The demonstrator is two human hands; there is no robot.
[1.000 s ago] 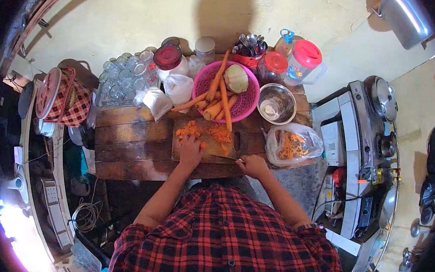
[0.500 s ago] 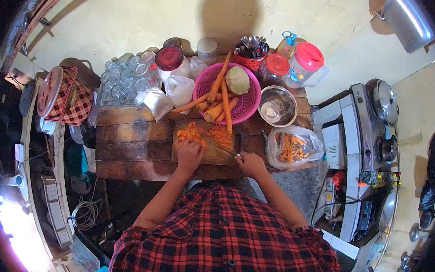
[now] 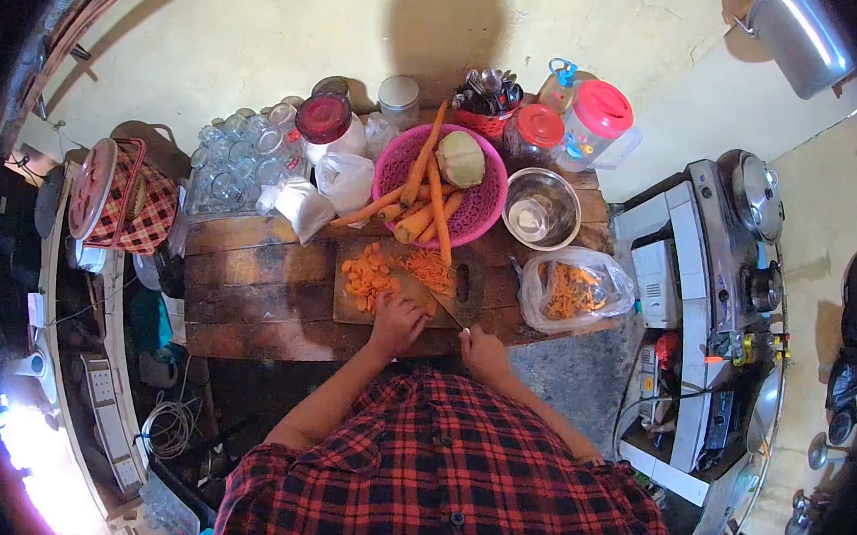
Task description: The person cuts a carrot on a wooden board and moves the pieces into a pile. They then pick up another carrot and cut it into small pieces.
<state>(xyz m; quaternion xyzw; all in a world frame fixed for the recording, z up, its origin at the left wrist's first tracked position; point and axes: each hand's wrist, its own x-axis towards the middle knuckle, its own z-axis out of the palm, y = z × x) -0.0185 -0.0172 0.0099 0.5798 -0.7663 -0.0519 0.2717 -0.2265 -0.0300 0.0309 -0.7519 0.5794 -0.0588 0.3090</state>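
On a wooden cutting board (image 3: 350,307) lie a pile of carrot slices (image 3: 369,272) at the left and a heap of thin carrot strips (image 3: 427,266) at the right. My left hand (image 3: 399,323) rests on the board just below the slices, its fingers bent down on a few carrot slices (image 3: 431,308) that show at the fingertips. A knife (image 3: 448,310) has its handle in my closed right hand (image 3: 485,353) at the board's front edge. The blade points up and left, close to my left fingertips.
Behind the board stands a pink basket (image 3: 490,220) with whole carrots (image 3: 415,226) and a pale round vegetable (image 3: 461,159). To its right are a metal bowl (image 3: 571,212) and a plastic bag (image 3: 614,313) of carrot strips. White bags (image 3: 300,206) and glasses (image 3: 234,162) stand at the left.
My left hand has come off the pile of slices and moved right and toward me. My right hand and the knife have shifted slightly toward me. The view has moved a little.
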